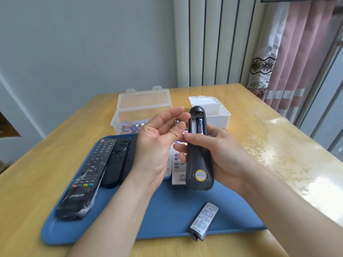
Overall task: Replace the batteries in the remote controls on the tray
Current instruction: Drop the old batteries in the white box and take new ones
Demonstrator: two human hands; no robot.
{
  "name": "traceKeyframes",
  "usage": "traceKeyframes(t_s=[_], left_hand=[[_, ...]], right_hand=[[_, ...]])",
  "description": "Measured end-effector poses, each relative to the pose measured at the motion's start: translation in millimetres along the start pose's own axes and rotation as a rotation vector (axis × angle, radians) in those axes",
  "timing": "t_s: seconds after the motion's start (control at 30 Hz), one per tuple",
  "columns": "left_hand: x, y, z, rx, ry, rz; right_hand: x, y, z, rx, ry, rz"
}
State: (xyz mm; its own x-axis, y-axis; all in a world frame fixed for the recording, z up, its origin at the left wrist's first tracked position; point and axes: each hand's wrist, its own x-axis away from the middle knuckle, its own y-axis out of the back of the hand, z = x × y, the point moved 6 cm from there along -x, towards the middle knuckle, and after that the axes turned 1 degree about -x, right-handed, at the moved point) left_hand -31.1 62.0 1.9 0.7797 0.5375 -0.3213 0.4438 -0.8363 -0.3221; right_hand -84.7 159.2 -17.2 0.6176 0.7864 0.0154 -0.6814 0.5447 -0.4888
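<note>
I see right hand (222, 154) gripping grey remote (199, 160), back uncovered, one cell (200, 126) inside; left hand (156, 145) pinches battery (176, 121), mostly hidden by thumb.

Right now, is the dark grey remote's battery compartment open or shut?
Open: the dark grey plastic remote shows one battery beside an empty slot; a labelled cover lies on the blue tray.

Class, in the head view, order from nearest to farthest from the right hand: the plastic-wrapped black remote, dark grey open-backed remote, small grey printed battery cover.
1. Dark grey open-backed remote: gripped in the right hand.
2. Small grey printed battery cover: on the blue tray, below it.
3. Plastic-wrapped black remote: tray's far left.
</note>
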Motion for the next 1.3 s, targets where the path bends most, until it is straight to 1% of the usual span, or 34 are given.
traceKeyframes(t_s=[0.1,0.17,0.3,0.4,0.47,0.5,0.57,0.63,0.73,0.87,0.97,1.13,1.23,1.3], left_hand=[[2.8,-5.9,1.1,0.001,0.003,0.026],[1.2,-3.1,-0.4,-0.017,-0.016,0.009],[-4.3,5.9,-0.1,-0.170,-0.027,0.037],[-3.5,5.0,2.4,-0.262,-0.025,0.069],[-1.8,2.6,-1.4,-0.317,-0.076,0.044],[-1.4,2.8,-4.5,-0.330,-0.110,0.010],[0.2,3.3,-13.1,-0.308,-0.175,-0.066],[2.6,1.1,-22.1,-0.300,-0.242,-0.093],[7.4,-5.2,-24.3,-0.331,-0.299,-0.087],[13.5,-11.0,-29.3,-0.604,-0.464,-0.102],[9.5,-3.3,-27.3,-0.597,-0.414,-0.149],[10.3,-7.9,-25.4,-0.603,-0.396,-0.107],[11.2,-10.8,-27.1,-0.697,-0.482,-0.081],[12.4,-12.0,-28.3,-0.825,-0.588,-0.069]], right_hand=[[0.5,0.5,0.9,-0.002,0.027,-0.037],[0.9,1.9,2.9,0.009,0.056,-0.067],[2.0,5.9,8.6,0.034,0.110,-0.125],[2.2,7.9,9.6,0.119,0.142,-0.160],[2.3,6.4,9.7,0.205,0.144,-0.169],[1.9,5.9,8.0,0.209,0.120,-0.168],[1.6,4.4,2.2,0.142,0.020,-0.160],[2.4,3.8,0.9,0.142,-0.017,-0.148],[3.7,1.9,2.5,0.212,0.031,-0.128],[5.8,-2.1,7.0,0.213,0.055,-0.121],[7.9,-3.9,10.5,0.240,0.087,-0.114],[10.5,-7.3,11.4,0.255,0.102,-0.115],[11.9,-6.4,14.7,0.303,0.134,-0.129],[13.6,-6.9,16.6,0.330,0.150,-0.143]])
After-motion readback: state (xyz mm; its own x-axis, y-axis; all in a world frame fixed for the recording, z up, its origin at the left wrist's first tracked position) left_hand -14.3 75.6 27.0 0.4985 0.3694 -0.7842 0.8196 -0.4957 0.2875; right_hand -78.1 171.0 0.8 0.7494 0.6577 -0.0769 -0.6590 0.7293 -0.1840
